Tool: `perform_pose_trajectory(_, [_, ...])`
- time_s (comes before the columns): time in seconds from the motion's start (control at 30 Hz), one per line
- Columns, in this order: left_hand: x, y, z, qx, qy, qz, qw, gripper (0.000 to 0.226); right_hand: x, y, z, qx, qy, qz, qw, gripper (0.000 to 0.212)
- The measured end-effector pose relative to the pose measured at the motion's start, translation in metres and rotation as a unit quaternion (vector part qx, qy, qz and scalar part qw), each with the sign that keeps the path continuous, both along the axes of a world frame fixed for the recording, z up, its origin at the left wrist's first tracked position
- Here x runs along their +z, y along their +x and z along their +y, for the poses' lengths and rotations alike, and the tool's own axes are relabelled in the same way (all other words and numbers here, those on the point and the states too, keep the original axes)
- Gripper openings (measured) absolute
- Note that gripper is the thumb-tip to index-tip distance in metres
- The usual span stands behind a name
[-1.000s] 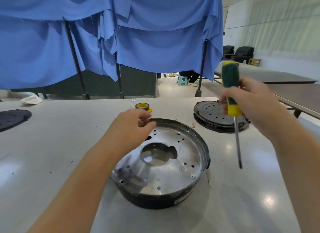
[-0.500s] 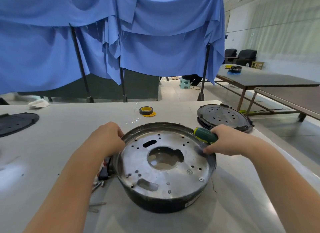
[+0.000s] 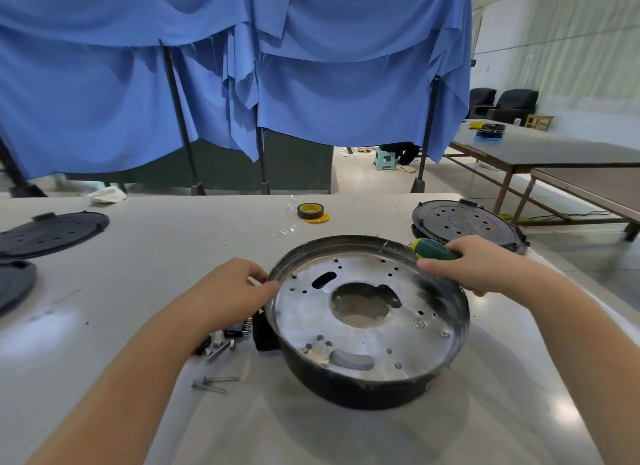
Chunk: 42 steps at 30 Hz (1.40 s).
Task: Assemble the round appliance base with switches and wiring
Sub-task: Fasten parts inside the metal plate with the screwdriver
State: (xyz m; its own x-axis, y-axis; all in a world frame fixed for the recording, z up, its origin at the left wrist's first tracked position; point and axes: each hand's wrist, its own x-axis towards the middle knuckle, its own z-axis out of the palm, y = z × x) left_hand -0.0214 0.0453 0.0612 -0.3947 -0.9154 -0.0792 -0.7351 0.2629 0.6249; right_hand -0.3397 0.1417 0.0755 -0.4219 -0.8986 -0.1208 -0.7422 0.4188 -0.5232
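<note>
Round appliance base (image 3: 367, 326) sits on the tabletop (image 3: 173, 256), open side up: black outer shell, dark rim, silver metal plate inside. Plate has a large central cutout with a notch toward 2 o'clock, a dark oblong slot at 10 o'clock, a bigger rounded slot at 6 o'clock, plus scattered small holes and a few screw heads around 4 o'clock. Black block (image 3: 265, 334) sticks out of the shell at 9 o'clock. Switch parts and wiring (image 3: 225, 338) lie loose on the tabletop just beyond that block at 9 o'clock; detail too small to resolve. Thin metal pieces (image 3: 213, 384) lie at 8 o'clock, apart from the shell.
</note>
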Motion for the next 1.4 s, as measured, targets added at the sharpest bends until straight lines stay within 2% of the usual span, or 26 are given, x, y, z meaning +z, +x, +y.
perform_pose_trajectory(0.1, [-0.011,0.01,0.006,0.012,-0.006,0.036,0.999,0.041,-0.001,-0.003,0.002,-0.051,-0.018,-0.081,0.995,0.033])
perform_pose_trajectory(0.17, [-0.018,0.015,0.01,0.031,0.005,0.07,0.997,0.047,-0.002,-0.003,0.007,-0.096,-0.034,-0.119,0.988,0.018])
perform_pose_trajectory(0.23, [-0.024,0.015,0.016,0.046,0.037,0.104,0.993,0.048,-0.007,-0.006,0.015,-0.13,-0.053,-0.135,0.981,0.014])
perform_pose_trajectory(0.33, [-0.031,0.011,0.027,0.054,0.109,0.16,0.98,0.037,-0.019,-0.007,0.028,-0.15,-0.067,-0.146,0.976,0.008])
perform_pose_trajectory(0.4, [-0.033,0.006,0.034,0.054,0.142,0.192,0.97,0.031,-0.028,-0.006,0.032,-0.154,-0.054,-0.109,0.981,0.01])
perform_pose_trajectory(0.5, [-0.035,0.0,0.042,0.071,0.159,0.249,0.953,0.028,-0.036,-0.002,0.034,-0.169,-0.078,-0.107,0.977,0.02])
perform_pose_trajectory(0.63, [-0.034,-0.001,0.048,0.102,0.178,0.322,0.924,0.026,-0.04,0.002,0.037,-0.186,-0.117,-0.158,0.963,0.013])
perform_pose_trajectory(0.7, [-0.034,-0.001,0.05,0.103,0.181,0.34,0.917,0.024,-0.041,0.002,0.038,-0.2,-0.119,-0.177,0.956,0.007])
perform_pose_trajectory(0.87, [-0.036,0.0,0.049,0.107,0.19,0.369,0.904,0.021,-0.048,-0.004,0.043,-0.203,-0.108,-0.163,0.959,0.018])
perform_pose_trajectory(0.93, [-0.037,0.002,0.048,0.106,0.195,0.375,0.9,0.02,-0.049,0.0,0.045,-0.183,-0.158,-0.11,0.964,0.02])
perform_pose_trajectory(1.0, [-0.037,0.004,0.047,0.099,0.202,0.37,0.901,0.022,-0.04,0.009,0.049,-0.145,-0.261,-0.021,0.954,0.016])
perform_pose_trajectory(1.07, [-0.034,0.009,0.045,0.095,0.209,0.351,0.908,0.026,-0.025,0.03,0.054,-0.067,-0.342,-0.002,0.937,0.008])
perform_pose_trajectory(1.1, [-0.032,0.01,0.044,0.098,0.202,0.331,0.917,0.03,-0.018,0.042,0.058,-0.014,-0.354,-0.01,0.935,0.008])
perform_pose_trajectory(1.13, [-0.03,0.013,0.043,0.105,0.172,0.3,0.932,0.033,-0.014,0.056,0.061,0.048,-0.346,-0.024,0.937,0.01])
perform_pose_trajectory(1.2, [-0.029,0.023,0.039,0.108,0.053,0.215,0.969,0.032,-0.01,0.083,0.067,0.164,-0.295,-0.029,0.941,0.024])
perform_pose_trajectory(1.27, [-0.027,0.033,0.036,0.086,-0.035,0.165,0.982,0.023,-0.011,0.104,0.071,0.246,-0.23,0.02,0.941,0.034])
perform_pose_trajectory(1.33, [-0.027,0.041,0.036,0.05,-0.051,0.126,0.989,0.022,-0.016,0.117,0.072,0.289,-0.183,0.093,0.935,0.04])
perform_pose_trajectory(1.4, [-0.027,0.047,0.036,0.01,-0.065,0.052,0.996,0.021,-0.022,0.123,0.073,0.314,-0.169,0.155,0.921,0.045])
